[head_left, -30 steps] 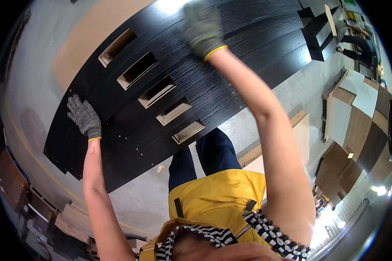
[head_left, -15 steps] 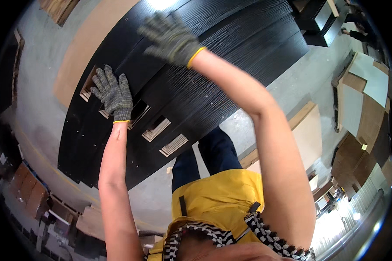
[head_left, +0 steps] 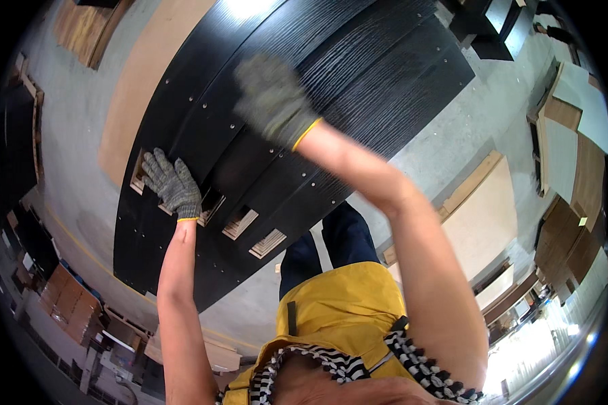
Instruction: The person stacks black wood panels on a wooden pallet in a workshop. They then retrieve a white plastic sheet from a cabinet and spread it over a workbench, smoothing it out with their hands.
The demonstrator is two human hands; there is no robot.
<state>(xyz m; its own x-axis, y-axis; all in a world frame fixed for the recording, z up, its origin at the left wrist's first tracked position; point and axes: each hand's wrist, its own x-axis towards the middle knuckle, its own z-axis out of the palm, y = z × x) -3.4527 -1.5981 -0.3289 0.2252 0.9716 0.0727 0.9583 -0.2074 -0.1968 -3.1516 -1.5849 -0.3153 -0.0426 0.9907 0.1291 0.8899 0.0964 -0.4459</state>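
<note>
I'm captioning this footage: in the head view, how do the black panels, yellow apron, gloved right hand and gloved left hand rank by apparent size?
1. Black panels
2. Yellow apron
3. Gloved right hand, blurred
4. Gloved left hand

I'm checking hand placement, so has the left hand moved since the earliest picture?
Yes: against the cutouts in the black panel, the left hand has shifted right, from left of them to partly over them.

no words, numbers or signs can be read here. one small yellow square (head_left: pixel 582 221) sits on the brown boards (head_left: pixel 557 233) over on the right side. it is much too small to tell if it has any writing on it.
</note>
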